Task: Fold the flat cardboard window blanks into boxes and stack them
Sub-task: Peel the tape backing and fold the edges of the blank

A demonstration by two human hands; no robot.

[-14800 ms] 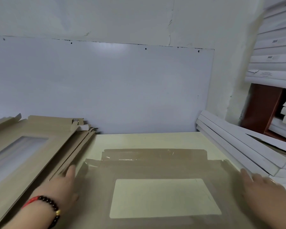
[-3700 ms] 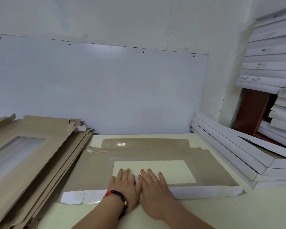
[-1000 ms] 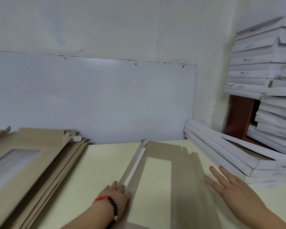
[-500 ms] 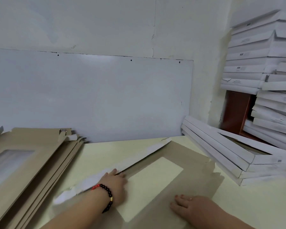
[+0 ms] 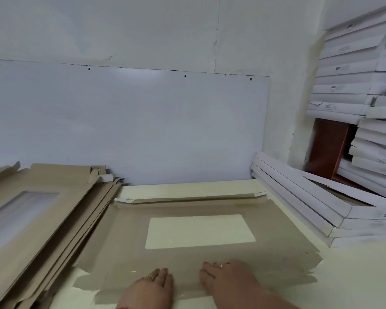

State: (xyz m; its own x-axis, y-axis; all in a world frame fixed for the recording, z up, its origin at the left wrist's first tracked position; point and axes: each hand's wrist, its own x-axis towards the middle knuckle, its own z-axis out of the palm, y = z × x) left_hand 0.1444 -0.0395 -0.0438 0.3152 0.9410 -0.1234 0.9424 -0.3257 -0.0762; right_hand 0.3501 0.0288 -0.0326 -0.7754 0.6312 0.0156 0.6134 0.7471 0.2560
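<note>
A brown blank (image 5: 187, 255) lies flat on the table (image 5: 352, 275), window (image 5: 198, 230) upward, between a leaning pile of blanks (image 5: 42, 215) on the left and white folded boxes (image 5: 310, 204) on the right. Its near edge is pressed down by both hands, the left hand (image 5: 149, 291) and the right hand (image 5: 230, 279), side by side, fingers laid flat and nothing gripped.

A skewed crease is the likely fault: if the near flap is lifted off its score line, or pressed harder on one side, the wall would probably stand crooked and the box would not stack squarely. The blank could also slide on the smooth table and nudge the leaning pile, which looks ready to slip. The window film may be dented if weight is put on it.

The blank is seen as thin brown card with a pale rectangular window, jagged tabs at its side edges, and its far flap (image 5: 187, 198) raised slightly, showing a white face.
</note>
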